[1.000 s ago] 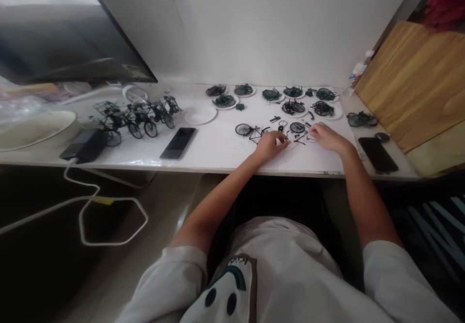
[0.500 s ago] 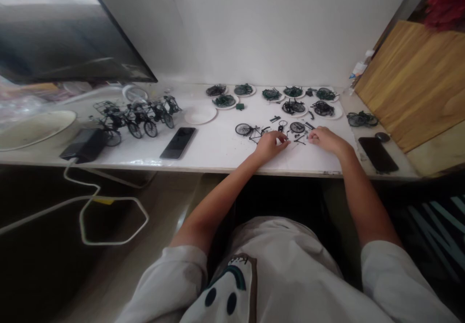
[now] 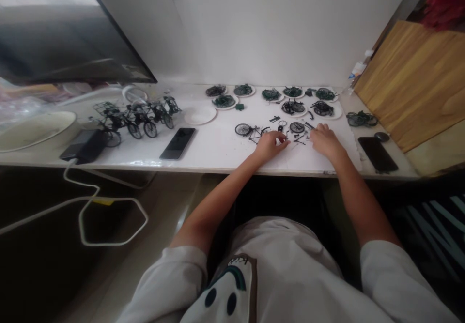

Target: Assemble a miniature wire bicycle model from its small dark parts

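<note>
My left hand (image 3: 269, 146) rests on the white sheet, thumb and fingers curled into a pinch; whatever is between the tips is too small to make out. It partly covers a part-built black model bicycle (image 3: 244, 129), whose wheel and frame stick out to its left. My right hand (image 3: 325, 141) is closed over the sheet, fingers bent down, and hides anything in its grip. Between the hands lie a loose spoked wheel (image 3: 297, 127), a thin forked part (image 3: 299, 140), a ring (image 3: 282, 123) and several other small black pieces.
Several small plates of bicycle parts (image 3: 294, 107) line the back. To the left are a bare plate (image 3: 200, 115), a phone (image 3: 178, 143), finished model bicycles (image 3: 145, 119), a power adapter (image 3: 85, 145) and a basin (image 3: 36, 129). Another phone (image 3: 378, 153) lies right, near a wooden panel (image 3: 414, 85).
My right hand has shifted slightly and turned, its knuckles now higher and more over the small parts. My left hand stays where it was.
</note>
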`<state>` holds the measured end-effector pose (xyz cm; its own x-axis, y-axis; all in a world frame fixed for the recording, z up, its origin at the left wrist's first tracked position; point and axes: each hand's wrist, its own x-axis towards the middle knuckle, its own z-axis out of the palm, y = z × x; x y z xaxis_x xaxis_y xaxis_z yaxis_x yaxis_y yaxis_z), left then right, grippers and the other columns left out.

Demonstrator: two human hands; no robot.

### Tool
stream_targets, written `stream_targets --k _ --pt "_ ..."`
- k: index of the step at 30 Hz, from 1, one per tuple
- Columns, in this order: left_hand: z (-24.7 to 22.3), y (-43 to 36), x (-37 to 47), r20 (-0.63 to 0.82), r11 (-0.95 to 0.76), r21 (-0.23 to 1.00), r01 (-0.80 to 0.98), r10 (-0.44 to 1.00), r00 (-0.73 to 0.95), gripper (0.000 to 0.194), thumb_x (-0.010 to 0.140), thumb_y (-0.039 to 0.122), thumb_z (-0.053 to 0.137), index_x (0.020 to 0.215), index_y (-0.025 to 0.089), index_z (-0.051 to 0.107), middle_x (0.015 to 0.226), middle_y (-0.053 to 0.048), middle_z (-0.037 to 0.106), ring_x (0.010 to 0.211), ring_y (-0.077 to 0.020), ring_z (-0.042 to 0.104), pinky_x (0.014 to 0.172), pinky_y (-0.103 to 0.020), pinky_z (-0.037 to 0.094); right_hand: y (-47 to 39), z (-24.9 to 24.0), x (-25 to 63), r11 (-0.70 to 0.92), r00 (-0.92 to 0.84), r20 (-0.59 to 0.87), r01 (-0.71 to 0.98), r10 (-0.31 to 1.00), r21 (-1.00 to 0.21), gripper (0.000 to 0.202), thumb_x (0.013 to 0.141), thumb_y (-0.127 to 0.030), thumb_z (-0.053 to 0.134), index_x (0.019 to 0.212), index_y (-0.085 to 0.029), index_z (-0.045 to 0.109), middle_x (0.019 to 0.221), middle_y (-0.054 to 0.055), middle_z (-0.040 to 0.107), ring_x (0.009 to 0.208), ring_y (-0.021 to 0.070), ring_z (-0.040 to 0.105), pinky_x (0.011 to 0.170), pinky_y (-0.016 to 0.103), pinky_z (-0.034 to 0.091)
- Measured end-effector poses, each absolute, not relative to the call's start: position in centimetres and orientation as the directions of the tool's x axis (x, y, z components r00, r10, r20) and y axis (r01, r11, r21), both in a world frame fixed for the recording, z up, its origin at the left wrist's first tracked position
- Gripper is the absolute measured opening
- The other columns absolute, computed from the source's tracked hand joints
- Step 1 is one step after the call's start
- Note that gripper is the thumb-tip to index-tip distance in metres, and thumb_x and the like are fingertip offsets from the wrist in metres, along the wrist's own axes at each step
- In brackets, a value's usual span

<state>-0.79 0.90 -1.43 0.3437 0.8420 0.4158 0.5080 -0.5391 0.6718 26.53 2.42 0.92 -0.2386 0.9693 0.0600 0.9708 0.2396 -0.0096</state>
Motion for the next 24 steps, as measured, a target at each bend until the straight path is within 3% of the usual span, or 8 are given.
stream_targets --k 3,6,9,12,17,20,24 --pt "-1.5 0.9 -0.8 0.431 -0.549 0.67 0.5 0.836 0.339 0.015 0.098 0.034 0.079 0.098 0.019 0.079 0.097 -0.007 0.082 0.071 -0.0156 0.062 0.077 -0.031 0.052 2.2 1.5 26.4 0.265 -0.257 0.165 0.964 0.952 -0.024 0.03 0.095 -0.012 0.048 0.115 -0.014 0.07 0.13 0.027 0.058 0.13 0.0451 0.05 0.109 0.06 0.047" --pt "-1.7 1.0 -0.8 0.461 -0.564 0.663 0.492 0.826 0.325 0.014 0.097 0.033 0.08 0.097 0.019 0.077 0.097 -0.006 0.081 0.071 -0.0153 0.061 0.077 -0.031 0.051 2.6 1.8 26.1 0.421 -0.363 0.263 0.881 0.894 -0.215 0.021 0.099 -0.016 0.045 0.105 -0.021 0.065 0.119 0.019 0.059 0.122 0.037 0.053 0.108 0.053 0.048" --pt "-2.0 1.1 -0.8 0.514 -0.588 0.653 0.477 0.807 0.291 0.014 0.096 0.032 0.082 0.094 0.02 0.075 0.096 -0.006 0.079 0.071 -0.0154 0.06 0.077 -0.031 0.051 3.2 1.6 24.8 0.606 -0.422 0.446 0.654 0.789 -0.453 0.017 0.107 -0.031 0.046 0.098 -0.026 0.059 0.108 0.011 0.058 0.109 0.0301 0.054 0.104 0.047 0.049" --pt "-2.3 1.3 -0.8 0.577 -0.616 0.647 0.449 0.781 0.24 0.016 0.095 0.031 0.084 0.094 0.02 0.073 0.096 -0.005 0.077 0.072 -0.0155 0.06 0.077 -0.031 0.05 3.7 0.9 23.0 0.677 -0.397 0.549 0.415 0.736 -0.608 0.035 0.111 -0.056 0.049 0.093 -0.027 0.054 0.098 0.006 0.055 0.095 0.0254 0.053 0.093 0.041 0.049" --pt "-2.6 1.6 -0.9 0.606 -0.62 0.66 0.424 0.773 0.188 0.021 0.093 0.034 0.087 0.091 0.02 0.071 0.095 -0.005 0.075 0.069 -0.0146 0.058 0.075 -0.031 0.049 3.6 0.0 21.2 0.545 -0.378 0.462 0.147 0.802 -0.825 0.061 0.092 -0.087 0.065 0.089 -0.028 0.051 0.093 0.002 0.051 0.084 0.021 0.05 0.082 0.036 0.05" --pt "-2.8 1.8 -0.8 0.605 -0.619 0.673 0.405 0.776 0.18 0.026 0.091 0.038 0.09 0.09 0.02 0.071 0.093 -0.005 0.074 0.068 -0.0141 0.057 0.072 -0.031 0.047 3.5 -0.3 21.0 0.433 -0.369 0.379 0.073 0.848 -0.898 0.069 0.081 -0.094 0.071 0.089 -0.028 0.051 0.094 0.002 0.055 0.084 0.0205 0.053 0.08 0.035 0.053" --pt "-2.8 2.1 -0.7 0.568 -0.586 0.717 0.377 0.805 0.171 0.034 0.09 0.047 0.09 0.09 0.019 0.071 0.094 -0.006 0.075 0.068 -0.0138 0.059 0.073 -0.031 0.048 3.5 -0.9 20.6 0.36 -0.338 0.315 0.078 0.887 -0.93 0.071 0.081 -0.096 0.069 0.093 -0.028 0.055 0.095 0.003 0.058 0.084 0.0201 0.057 0.079 0.035 0.055"
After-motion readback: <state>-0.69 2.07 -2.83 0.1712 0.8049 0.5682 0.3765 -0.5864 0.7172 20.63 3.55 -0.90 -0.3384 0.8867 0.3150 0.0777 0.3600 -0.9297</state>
